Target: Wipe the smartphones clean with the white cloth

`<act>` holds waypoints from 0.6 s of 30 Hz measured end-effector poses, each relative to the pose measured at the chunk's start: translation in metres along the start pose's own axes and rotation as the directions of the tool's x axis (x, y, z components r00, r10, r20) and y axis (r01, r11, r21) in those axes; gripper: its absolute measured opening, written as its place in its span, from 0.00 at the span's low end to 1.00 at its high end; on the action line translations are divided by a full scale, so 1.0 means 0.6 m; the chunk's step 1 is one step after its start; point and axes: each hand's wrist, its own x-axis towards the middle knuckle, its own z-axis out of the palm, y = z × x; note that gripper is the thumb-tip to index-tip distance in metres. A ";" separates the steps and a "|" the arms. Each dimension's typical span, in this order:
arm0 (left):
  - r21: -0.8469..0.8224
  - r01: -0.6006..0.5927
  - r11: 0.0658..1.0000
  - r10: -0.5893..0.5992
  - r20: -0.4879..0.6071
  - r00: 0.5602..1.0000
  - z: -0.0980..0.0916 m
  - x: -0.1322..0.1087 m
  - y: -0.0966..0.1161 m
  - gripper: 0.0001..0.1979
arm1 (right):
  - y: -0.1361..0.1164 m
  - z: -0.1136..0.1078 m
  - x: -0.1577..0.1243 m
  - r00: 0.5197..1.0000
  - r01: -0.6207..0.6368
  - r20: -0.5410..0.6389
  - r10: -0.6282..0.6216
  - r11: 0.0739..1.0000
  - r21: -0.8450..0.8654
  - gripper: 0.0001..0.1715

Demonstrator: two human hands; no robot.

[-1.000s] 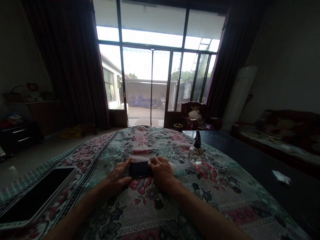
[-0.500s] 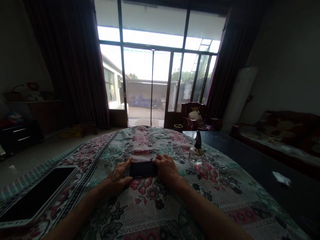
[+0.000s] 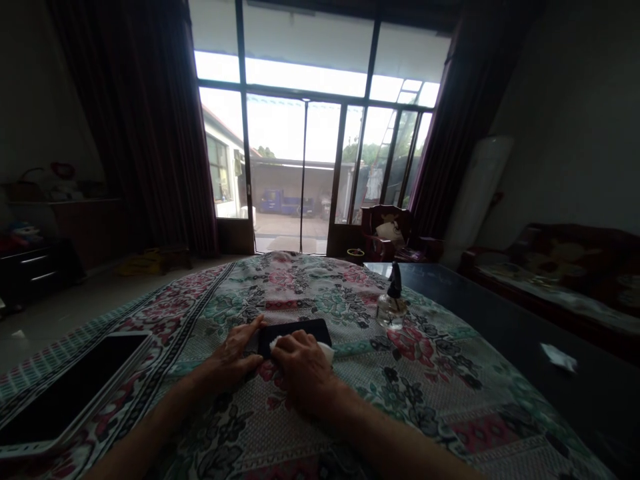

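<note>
Where a floral bedspread (image 3: 425,393) covers the foreground, 2 hands meet near its centre. At far left, a dark-screened tablet (image 3: 75,393) lies on the cloth, well apart from both hands. The left hand (image 3: 233,357) is narrowed around the left end of a black smartphone (image 3: 300,327), which lies flat between the hands. The right hand (image 3: 303,370) is closed over a white tissue (image 3: 325,352), pressing it onto the phone's right half. Farther right, a glass bottle (image 3: 393,310) with a dark top stands on the bedspread near a dark table (image 3: 500,320), which bears a white paper scrap (image 3: 557,357). Risks noted: uneven pressure on the soft, yielding cloth could tip or slide the phone, and a wide sweep of the right hand could knock over the bottle.
</note>
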 end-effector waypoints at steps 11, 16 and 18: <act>-0.025 -0.021 0.999 0.020 -0.036 0.999 0.003 -0.001 -0.008 0.39 | 0.072 -0.028 -0.010 0.966 -0.235 -0.102 0.237 0.972 0.031 0.20; 0.022 -0.010 1.000 0.010 0.006 1.000 -0.007 -0.001 0.002 0.40 | 0.109 -0.032 -0.018 0.947 -0.287 -0.147 0.287 0.958 0.020 0.20; 0.032 0.004 0.999 -0.005 0.020 1.000 -0.010 -0.001 0.006 0.39 | 0.106 -0.028 -0.020 0.951 -0.274 -0.144 0.275 0.961 0.025 0.21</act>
